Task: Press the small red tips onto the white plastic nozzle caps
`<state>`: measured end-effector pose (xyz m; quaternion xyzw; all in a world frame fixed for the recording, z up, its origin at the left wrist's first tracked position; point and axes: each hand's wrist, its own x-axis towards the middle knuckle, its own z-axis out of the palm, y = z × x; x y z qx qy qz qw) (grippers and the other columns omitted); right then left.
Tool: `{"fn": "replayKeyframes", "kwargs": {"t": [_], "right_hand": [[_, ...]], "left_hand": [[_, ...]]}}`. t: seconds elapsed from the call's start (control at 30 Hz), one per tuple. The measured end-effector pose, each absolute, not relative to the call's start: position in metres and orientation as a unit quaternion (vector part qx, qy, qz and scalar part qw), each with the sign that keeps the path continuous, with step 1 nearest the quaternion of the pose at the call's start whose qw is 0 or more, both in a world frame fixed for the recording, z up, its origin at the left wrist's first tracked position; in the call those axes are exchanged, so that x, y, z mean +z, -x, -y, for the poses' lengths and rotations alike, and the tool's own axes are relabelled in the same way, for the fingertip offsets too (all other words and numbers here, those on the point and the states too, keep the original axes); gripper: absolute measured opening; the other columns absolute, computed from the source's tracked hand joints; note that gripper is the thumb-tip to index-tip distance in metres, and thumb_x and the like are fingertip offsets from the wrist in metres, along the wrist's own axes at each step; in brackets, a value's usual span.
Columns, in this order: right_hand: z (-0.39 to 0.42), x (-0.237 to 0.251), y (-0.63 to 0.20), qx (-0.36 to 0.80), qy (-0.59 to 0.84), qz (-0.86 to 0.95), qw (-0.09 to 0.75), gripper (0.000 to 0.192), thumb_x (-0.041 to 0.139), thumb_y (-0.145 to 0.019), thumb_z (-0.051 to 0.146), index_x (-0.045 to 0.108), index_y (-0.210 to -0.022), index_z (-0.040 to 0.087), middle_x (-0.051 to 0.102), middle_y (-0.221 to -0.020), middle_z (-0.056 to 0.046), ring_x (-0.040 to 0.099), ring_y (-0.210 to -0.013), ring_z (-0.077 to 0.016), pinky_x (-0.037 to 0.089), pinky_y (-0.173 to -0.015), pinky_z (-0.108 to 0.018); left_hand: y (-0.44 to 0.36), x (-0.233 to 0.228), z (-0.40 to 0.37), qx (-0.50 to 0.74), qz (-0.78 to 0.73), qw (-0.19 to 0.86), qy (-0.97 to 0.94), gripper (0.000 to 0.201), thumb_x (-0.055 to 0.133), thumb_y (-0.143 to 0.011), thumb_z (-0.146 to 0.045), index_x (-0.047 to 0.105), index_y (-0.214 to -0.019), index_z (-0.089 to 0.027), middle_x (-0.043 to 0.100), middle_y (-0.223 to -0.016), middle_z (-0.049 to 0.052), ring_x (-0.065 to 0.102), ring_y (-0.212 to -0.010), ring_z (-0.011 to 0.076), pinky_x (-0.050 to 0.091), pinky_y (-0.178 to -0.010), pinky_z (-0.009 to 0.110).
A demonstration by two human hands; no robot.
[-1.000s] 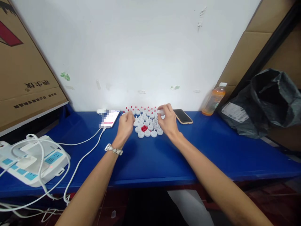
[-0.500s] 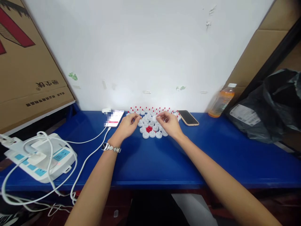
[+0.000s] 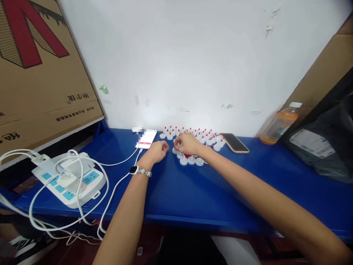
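Observation:
A cluster of white round nozzle caps [image 3: 183, 161] stands near the wall, the rear ones bearing small red tips [image 3: 170, 128]. A pile of loose red tips [image 3: 187, 156] lies among the front caps, partly covered by my right forearm. My right hand [image 3: 189, 143] bends over the left part of the cluster, thumb and finger closed at a white nozzle cap, which the fingers mostly hide. Just left of the cluster, my left hand [image 3: 157, 151] hovers with thumb and fingertips pinched together. Whatever it holds is too small to make out.
A charging phone [image 3: 147, 139] lies left of the caps, and a dark phone [image 3: 235, 142] lies right. Further left, a power strip [image 3: 70, 180] trails looping white cables. An orange drink bottle [image 3: 280, 123] and a black plastic bag [image 3: 325, 140] stand at the right.
The view has turned left, shifting the scene rightward. My left hand has drawn away from the caps, while my right hand has moved left across the cluster.

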<state>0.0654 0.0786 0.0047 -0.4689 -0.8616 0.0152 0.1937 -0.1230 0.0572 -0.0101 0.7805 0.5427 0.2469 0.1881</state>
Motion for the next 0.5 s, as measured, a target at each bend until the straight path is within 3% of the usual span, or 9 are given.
{"fn": "replayKeyframes", "kwargs": {"t": [0.17,0.27,0.37,0.5], "right_hand": [[-0.096,0.010,-0.063,0.043,0.515,0.826,0.224,0.022,0.063,-0.082,0.040,0.076,-0.089,0.024,0.071,-0.084,-0.006,0.059,-0.092,-0.0279,0.042,-0.087,-0.042],[-0.115,0.008,-0.051,0.032,0.576,0.785,0.224,0.026,0.064,-0.081,0.040,0.074,-0.096,0.022,0.073,-0.093,-0.009,0.058,-0.102,-0.0305,0.041,-0.090,-0.043],[-0.131,0.002,-0.037,0.036,0.618,0.757,0.209,0.025,0.067,-0.079,0.041,0.075,-0.093,0.021,0.073,-0.103,-0.012,0.056,-0.111,-0.0332,0.039,-0.095,-0.045],[-0.140,-0.004,-0.029,0.042,0.625,0.749,0.215,0.017,0.064,-0.082,0.033,0.076,-0.087,0.022,0.074,-0.099,-0.012,0.057,-0.111,-0.0318,0.037,-0.096,-0.044]], "left_hand": [[0.117,-0.013,-0.056,0.241,-0.517,0.200,-0.796,0.019,0.055,-0.084,-0.018,0.073,-0.089,-0.018,0.071,-0.075,0.005,0.063,-0.066,0.0182,0.049,-0.068,0.029],[0.119,-0.017,-0.059,0.247,-0.517,0.195,-0.796,0.022,0.053,-0.085,-0.020,0.074,-0.092,-0.018,0.072,-0.079,0.006,0.064,-0.069,0.0188,0.049,-0.070,0.029],[0.122,-0.021,-0.063,0.253,-0.523,0.183,-0.793,0.023,0.051,-0.087,-0.020,0.072,-0.095,-0.018,0.073,-0.085,0.007,0.065,-0.072,0.0185,0.049,-0.068,0.028],[0.123,-0.021,-0.064,0.252,-0.528,0.174,-0.792,0.020,0.051,-0.088,-0.022,0.070,-0.093,-0.017,0.073,-0.085,0.008,0.064,-0.070,0.0184,0.047,-0.065,0.028]]}}
